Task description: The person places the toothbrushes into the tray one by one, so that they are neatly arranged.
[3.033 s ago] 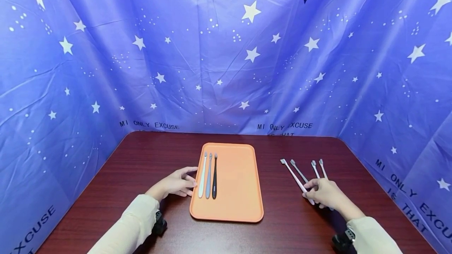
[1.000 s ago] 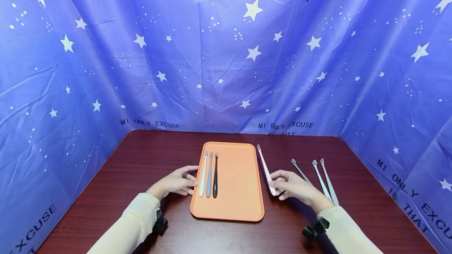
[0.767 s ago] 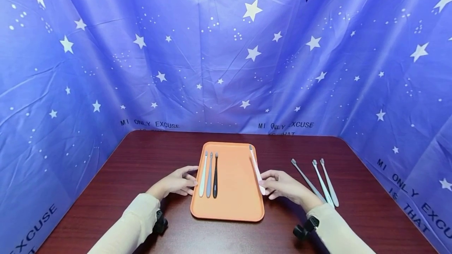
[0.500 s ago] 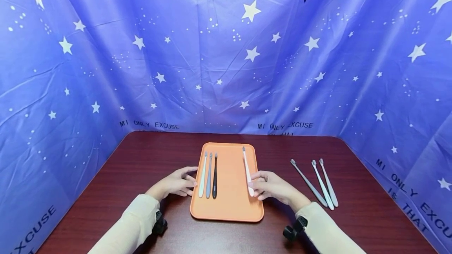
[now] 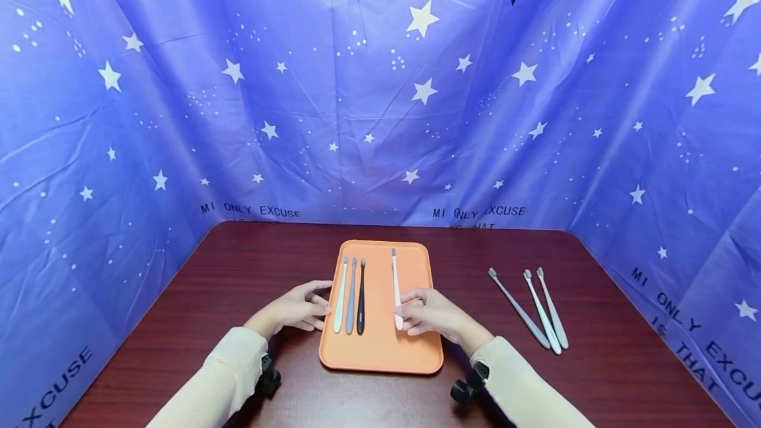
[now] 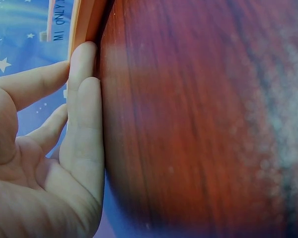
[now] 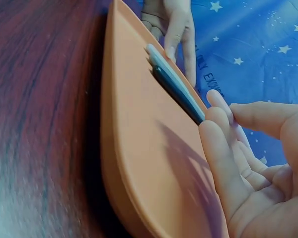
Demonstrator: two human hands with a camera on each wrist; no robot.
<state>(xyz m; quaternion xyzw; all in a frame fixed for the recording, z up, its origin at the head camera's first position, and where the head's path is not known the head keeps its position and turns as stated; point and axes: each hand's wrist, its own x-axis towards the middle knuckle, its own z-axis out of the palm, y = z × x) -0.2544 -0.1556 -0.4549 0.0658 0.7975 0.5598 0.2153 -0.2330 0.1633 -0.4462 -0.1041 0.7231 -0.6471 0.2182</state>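
In the head view, my right hand [image 5: 433, 314] pinches the lower handle of a pale pink toothbrush [image 5: 396, 279] over the right half of the orange tray [image 5: 392, 358]. Its bristle head points to the far side. Left of it lie three toothbrushes in a row: a pale mint one [image 5: 341, 299], a grey-blue one [image 5: 351, 299] and a black one [image 5: 361, 299]. Against the tray's left rim rests my left hand [image 5: 295, 307], fingers fairly straight. In the left wrist view its fingertips [image 6: 83, 52] touch the tray's outer wall. The pink toothbrush is mostly hidden behind my fingers in the right wrist view.
Three more toothbrushes lie on the dark red-brown table right of the tray: a dark grey one [image 5: 518, 309], a pale one [image 5: 543, 314] and a light grey-green one [image 5: 553, 309]. A blue star-patterned curtain [image 5: 380, 98] surrounds the table's back and sides.
My right hand has taken the pink toothbrush from the group on the right and carried it left over the tray, turning it nearly parallel to the row. My left hand has stayed at the rim.
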